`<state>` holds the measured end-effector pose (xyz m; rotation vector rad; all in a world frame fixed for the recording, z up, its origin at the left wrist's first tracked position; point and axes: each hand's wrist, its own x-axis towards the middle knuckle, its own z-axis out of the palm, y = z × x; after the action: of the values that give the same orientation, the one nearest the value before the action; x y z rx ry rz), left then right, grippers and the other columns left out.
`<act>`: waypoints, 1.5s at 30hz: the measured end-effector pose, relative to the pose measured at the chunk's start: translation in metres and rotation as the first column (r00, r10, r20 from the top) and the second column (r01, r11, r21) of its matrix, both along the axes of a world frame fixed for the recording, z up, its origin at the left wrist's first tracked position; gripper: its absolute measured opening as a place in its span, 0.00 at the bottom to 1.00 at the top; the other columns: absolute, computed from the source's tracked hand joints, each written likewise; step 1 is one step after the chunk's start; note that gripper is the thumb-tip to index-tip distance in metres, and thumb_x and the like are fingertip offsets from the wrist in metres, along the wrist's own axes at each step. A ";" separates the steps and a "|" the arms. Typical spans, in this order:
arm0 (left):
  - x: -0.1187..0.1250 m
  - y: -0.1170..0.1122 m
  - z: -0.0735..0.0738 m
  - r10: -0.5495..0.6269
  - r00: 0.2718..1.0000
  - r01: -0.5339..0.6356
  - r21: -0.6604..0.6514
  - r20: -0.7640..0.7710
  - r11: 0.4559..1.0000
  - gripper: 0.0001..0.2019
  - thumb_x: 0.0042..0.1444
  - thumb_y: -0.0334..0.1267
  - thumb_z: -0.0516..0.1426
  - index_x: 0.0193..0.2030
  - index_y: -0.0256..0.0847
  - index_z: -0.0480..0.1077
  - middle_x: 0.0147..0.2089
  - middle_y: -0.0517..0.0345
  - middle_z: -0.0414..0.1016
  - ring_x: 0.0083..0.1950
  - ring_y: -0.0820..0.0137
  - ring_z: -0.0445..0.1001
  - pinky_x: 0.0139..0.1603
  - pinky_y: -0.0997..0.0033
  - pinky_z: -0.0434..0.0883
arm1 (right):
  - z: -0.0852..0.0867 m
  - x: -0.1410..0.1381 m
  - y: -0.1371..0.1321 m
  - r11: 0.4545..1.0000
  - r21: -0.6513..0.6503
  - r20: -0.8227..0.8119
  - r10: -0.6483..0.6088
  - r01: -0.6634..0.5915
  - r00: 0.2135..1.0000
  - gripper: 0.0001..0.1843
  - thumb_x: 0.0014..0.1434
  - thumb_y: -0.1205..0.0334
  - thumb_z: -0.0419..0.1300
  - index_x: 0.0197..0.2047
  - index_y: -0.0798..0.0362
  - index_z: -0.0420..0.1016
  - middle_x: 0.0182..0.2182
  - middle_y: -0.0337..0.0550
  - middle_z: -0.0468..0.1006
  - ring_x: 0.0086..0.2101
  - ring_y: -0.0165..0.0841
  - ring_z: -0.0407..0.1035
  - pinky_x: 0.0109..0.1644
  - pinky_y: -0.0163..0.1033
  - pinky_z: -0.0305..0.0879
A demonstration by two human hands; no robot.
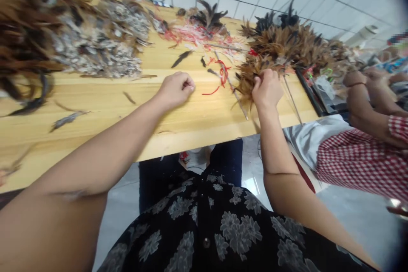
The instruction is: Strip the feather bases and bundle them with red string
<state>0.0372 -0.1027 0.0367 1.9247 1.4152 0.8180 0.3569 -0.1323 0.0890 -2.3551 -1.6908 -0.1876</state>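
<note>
My left hand [176, 88] rests on the wooden table [105, 106] with its fingers curled into a loose fist; whether anything is in it I cannot make out. My right hand [267, 89] is closed on a bunch of brown feathers [251, 74] at the near end of a feather duster. A thin stick [237, 98] pokes out beside that hand toward the table's front edge. Red string scraps [221, 72] lie between my two hands.
A big heap of brown and black feather dusters [287, 42] fills the right end. Grey-white and dark brown feather piles [95, 42] cover the far left. A person in a red checked sleeve [357, 157] works at the right. Loose feathers [66, 120] lie scattered.
</note>
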 end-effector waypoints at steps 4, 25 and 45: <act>0.001 0.003 -0.010 -0.040 0.997 0.036 0.062 0.069 0.997 0.09 0.56 0.25 0.65 0.36 0.45 0.75 0.42 0.53 0.82 0.48 0.54 0.82 0.60 0.52 0.82 | 0.007 -0.018 0.019 0.993 0.010 -0.001 0.120 -0.120 0.993 0.25 0.84 0.56 0.52 0.74 0.53 0.79 0.75 0.73 0.78 0.69 0.62 0.80 0.71 0.64 0.79; -0.166 0.011 0.078 0.622 0.760 -0.596 0.180 -0.188 0.782 0.17 0.68 0.51 0.72 0.40 0.46 0.72 0.41 0.61 0.75 0.58 0.61 0.71 0.64 0.56 0.64 | -0.015 -0.164 0.040 0.653 -0.138 -0.074 0.743 -0.745 0.665 0.30 0.84 0.68 0.45 0.75 0.54 0.83 0.70 0.64 0.86 0.64 0.54 0.82 0.54 0.49 0.71; -0.144 0.074 0.064 0.566 0.772 -0.505 0.260 -0.289 0.823 0.07 0.65 0.42 0.71 0.39 0.54 0.77 0.50 0.52 0.80 0.72 0.50 0.67 0.74 0.51 0.69 | -0.027 -0.173 0.049 0.686 -0.127 -0.215 0.686 -0.717 0.695 0.27 0.84 0.63 0.47 0.71 0.51 0.85 0.70 0.59 0.89 0.62 0.55 0.84 0.55 0.50 0.75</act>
<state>-0.1066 -0.0292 0.1006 1.8682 2.2581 0.8909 0.1838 -0.0828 0.0622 -1.5772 -2.4761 0.3127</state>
